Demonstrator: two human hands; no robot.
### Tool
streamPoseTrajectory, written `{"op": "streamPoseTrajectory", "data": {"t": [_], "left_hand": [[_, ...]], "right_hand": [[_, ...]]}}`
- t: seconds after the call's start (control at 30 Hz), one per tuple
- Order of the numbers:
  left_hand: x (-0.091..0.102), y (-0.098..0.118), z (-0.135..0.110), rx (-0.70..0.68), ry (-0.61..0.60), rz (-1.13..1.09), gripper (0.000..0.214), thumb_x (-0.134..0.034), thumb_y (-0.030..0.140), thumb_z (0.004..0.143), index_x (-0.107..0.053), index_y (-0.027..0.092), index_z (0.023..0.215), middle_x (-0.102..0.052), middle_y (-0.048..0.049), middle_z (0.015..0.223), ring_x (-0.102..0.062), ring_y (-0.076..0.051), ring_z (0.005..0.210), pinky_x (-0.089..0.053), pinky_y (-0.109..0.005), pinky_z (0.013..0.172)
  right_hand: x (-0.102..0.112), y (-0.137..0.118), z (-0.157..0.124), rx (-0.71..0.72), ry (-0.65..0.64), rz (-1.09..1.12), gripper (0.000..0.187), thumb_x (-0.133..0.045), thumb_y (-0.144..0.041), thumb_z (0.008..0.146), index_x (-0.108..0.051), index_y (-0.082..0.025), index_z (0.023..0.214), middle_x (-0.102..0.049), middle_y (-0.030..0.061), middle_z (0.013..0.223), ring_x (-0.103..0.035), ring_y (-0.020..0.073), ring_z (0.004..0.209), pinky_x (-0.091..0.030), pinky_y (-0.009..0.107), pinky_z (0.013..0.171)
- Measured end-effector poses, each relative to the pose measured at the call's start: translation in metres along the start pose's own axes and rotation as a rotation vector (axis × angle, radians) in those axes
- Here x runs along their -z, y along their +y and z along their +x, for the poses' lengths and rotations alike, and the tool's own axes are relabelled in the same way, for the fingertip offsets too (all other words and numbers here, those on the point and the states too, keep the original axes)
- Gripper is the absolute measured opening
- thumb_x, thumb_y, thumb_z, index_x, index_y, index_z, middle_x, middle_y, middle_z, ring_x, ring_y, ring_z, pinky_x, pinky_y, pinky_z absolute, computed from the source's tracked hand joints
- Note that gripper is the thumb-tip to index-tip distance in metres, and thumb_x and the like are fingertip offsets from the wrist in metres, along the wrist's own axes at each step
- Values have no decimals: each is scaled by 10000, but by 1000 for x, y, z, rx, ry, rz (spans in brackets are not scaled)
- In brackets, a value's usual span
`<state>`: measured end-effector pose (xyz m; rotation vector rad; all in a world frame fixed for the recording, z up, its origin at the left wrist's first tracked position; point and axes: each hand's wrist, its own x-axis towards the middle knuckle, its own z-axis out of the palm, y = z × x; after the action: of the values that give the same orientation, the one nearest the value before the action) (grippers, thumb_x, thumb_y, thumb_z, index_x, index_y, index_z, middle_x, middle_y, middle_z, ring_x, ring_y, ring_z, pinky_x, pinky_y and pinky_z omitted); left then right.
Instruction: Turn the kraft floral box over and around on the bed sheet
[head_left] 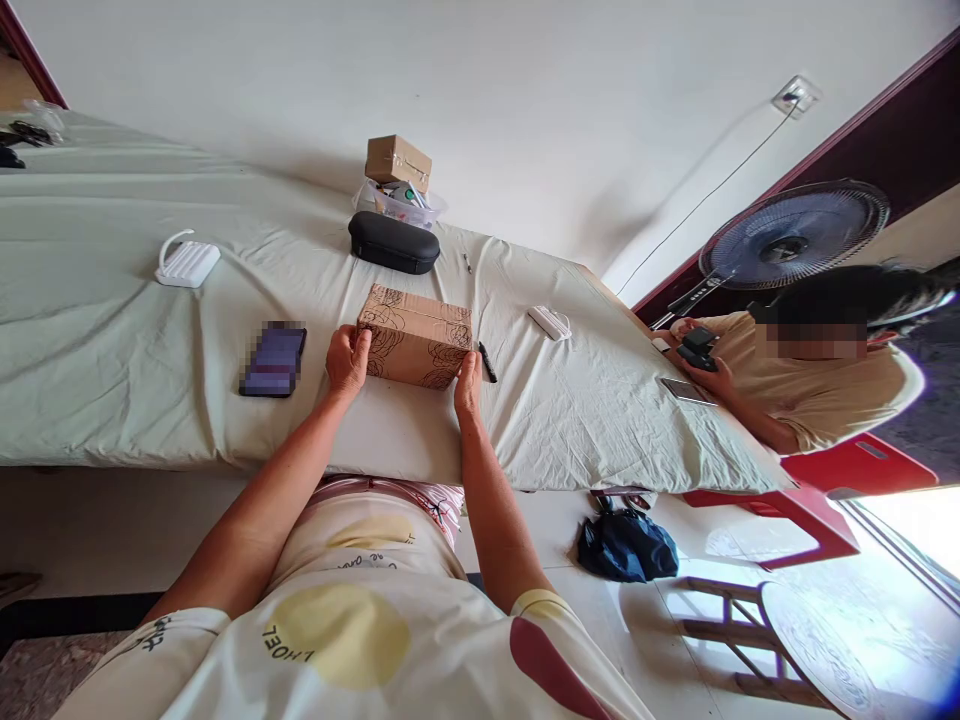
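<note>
Fingers of the left hand (pixel 347 363) and right hand (pixel 469 384) grip opposite ends of a brown, black-patterned rectangular cardboard box (pixel 415 342) at the pale-green, cloth-covered surface (pixel 615 420). Apparent step: steadying; shifting it calls for even pressure.

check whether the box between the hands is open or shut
Shut: the box has a flat top, with no raised flap showing.

A cream shirt (pixel 450 665) bears yellow and maroon patches (pixel 352 635) and black lettering (pixel 274 645)
</note>
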<state>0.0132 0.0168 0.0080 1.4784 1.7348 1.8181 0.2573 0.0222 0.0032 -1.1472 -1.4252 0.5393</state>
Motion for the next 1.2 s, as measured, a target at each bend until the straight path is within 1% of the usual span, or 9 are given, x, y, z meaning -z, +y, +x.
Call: {"op": "streamPoseTrajectory", "data": {"t": [0.13,0.3,0.4,0.53,0.67,0.77,0.83,0.97,1.2], "left_hand": [[1,1,-1,2,29,14,521,-388,733,919,-511,234,833,-628,-69,834,-627,-251,837,-499,-388,825],[4,3,0,18,18,16,512,-378,742,915,-464,246,819,-596,-25,746,-607,-227,746,-482,-358,760],[5,4,0,8,12,-31,555,-345,774,907,-482,239,860,-607,-38,769,-616,-234,762,-480,-361,750],[2,4,0,-10,-37,-133,556,-353,771,911,-491,233,911,-615,-51,813,-619,-233,790,-487,-363,757],[-3,1,0,-20,-78,-183,507,-417,702,920,-517,219,1039,-652,-74,928,-646,-245,891,-508,-375,828],[-5,0,-2,-36,-103,-189,517,-479,643,899,-501,207,1176,-667,-90,1040,-656,-250,959,-513,-381,878],[-6,-1,-2,-44,-135,-194,514,-504,604,888,-480,206,1214,-663,-94,1080,-657,-248,980,-514,-379,891],[-6,-2,-2,-46,-182,-210,474,-524,538,880,-468,214,1222,-654,-95,1119,-654,-247,1015,-518,-375,902],[-5,-1,-1,-63,-192,-258,462,-538,495,847,-464,204,1198,-649,-108,1127,-651,-251,1004,-529,-385,905]], "right_hand": [[-2,-8,0,-17,56,16,602,-312,-811,951,-527,-249,933,-553,34,916,-551,221,873,-519,405,879],[-2,-14,-1,78,66,39,652,-310,-820,945,-564,-228,1046,-606,65,1009,-593,235,1001,-519,394,935],[-2,-12,-2,100,38,86,676,-253,-816,954,-565,-229,1074,-625,85,1089,-604,242,1074,-519,415,974],[-3,-8,-1,104,22,120,659,-290,-796,962,-574,-220,1111,-629,101,1166,-596,240,1136,-509,431,1021],[-8,-4,1,31,32,152,643,-298,-747,980,-579,-212,1201,-628,96,1194,-589,223,1152,-515,418,1015],[-11,-1,3,-35,68,195,615,-309,-726,974,-584,-224,1200,-638,94,1186,-608,224,1118,-534,424,976],[-12,-1,4,-42,102,178,602,-323,-725,962,-585,-234,1192,-642,93,1175,-621,227,1082,-548,416,922],[-9,-2,3,-24,121,113,559,-323,-697,961,-579,-242,1162,-647,82,1124,-635,220,1004,-549,373,822],[-10,-6,2,-21,150,75,534,-333,-699,944,-547,-247,1132,-634,62,1027,-622,221,920,-538,346,721]]}}
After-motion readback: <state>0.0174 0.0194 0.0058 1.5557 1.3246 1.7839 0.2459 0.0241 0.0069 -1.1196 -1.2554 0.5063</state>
